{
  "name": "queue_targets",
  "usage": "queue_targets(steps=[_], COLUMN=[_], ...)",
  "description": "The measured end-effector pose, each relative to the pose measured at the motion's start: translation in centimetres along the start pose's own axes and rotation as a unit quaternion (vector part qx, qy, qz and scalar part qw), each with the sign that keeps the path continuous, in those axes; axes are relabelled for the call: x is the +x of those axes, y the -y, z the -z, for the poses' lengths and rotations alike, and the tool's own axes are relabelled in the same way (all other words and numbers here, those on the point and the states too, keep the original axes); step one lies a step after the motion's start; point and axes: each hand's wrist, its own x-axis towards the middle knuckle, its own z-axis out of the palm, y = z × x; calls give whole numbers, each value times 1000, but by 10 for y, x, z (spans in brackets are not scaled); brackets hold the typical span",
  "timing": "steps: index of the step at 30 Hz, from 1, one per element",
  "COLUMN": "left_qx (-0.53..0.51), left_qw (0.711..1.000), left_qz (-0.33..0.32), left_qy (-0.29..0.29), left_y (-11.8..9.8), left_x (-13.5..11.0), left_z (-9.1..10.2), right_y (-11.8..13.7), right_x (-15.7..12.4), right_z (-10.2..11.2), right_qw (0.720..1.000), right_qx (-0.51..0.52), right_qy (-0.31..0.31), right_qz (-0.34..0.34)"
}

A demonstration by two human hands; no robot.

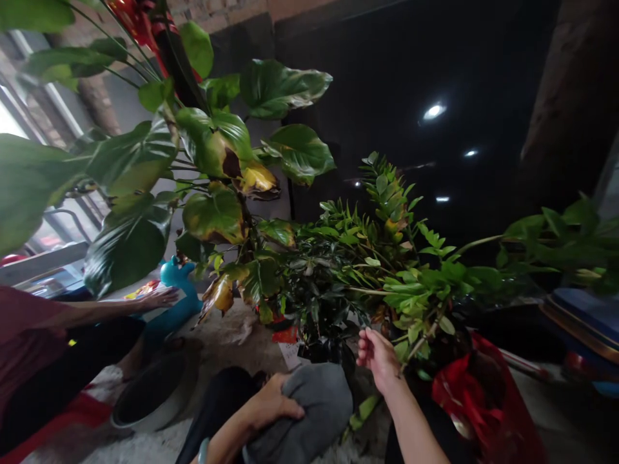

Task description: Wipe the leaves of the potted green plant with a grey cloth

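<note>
My right hand is raised at the base of a bushy plant with small glossy leaflets, fingers curled around a thin stem. My left hand rests closed on a grey cloth bunched over my knee. A tall plant with large, partly yellowed and browned leaves rises to the left of the small-leaved one.
A red wrapping covers a pot at the right. An empty grey pot lies on the floor at left. Another person in a dark red top reaches a hand toward a blue toy-shaped object. Dark wall behind.
</note>
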Motion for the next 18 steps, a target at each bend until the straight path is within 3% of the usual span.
queue_targets(steps=[3, 7, 10, 12, 14, 18], left_qx=[-154, -317, -344, -351, -363, -420], left_qw=[987, 924, 888, 875, 864, 845], left_qz=[20, 19, -9, -14, -1, 27], left_qy=[-38, -211, -305, -334, -348, -329], left_y=[5, -21, -34, -32, -26, -18], left_x=[-18, -24, -19, -15, -14, -17], left_z=[5, 1, -17, -33, -47, -53], right_y=[0, -3, -13, -25, -39, -62], right_x=[-1, -15, -36, -52, -64, -72], right_z=[1, -11, -26, -35, -42, -49], right_qw=[1000, 997, 987, 970, 958, 955], right_qx=[-23, -62, -109, -142, -169, -210], right_qy=[6, 35, 120, 196, 230, 184], right_qz=[-4, -7, -21, -20, 2, 105])
